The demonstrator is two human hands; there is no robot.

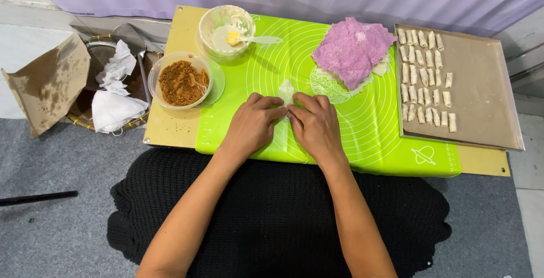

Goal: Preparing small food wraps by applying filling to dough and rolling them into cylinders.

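A thin white wrapper (pixel 286 92) lies on the green silicone mat (pixel 340 142), partly folded. My left hand (pixel 249 126) and my right hand (pixel 316 125) rest side by side on its near part, fingertips pinching it. Most of the wrapper is hidden under the fingers. A clear bowl of brown crumbly filling (pixel 182 82) stands left of my left hand. Behind it is a clear bowl of white paste (pixel 225 31) with a white spoon (pixel 262 40) lying in it.
A stack of wrappers under a pink cloth (pixel 352 48) lies at the back right of the mat. A metal tray (pixel 487 108) on the right holds several small rolls (pixel 425 74). A basket with crumpled tissue (pixel 116 94) and brown paper (pixel 48 85) sits on the left.
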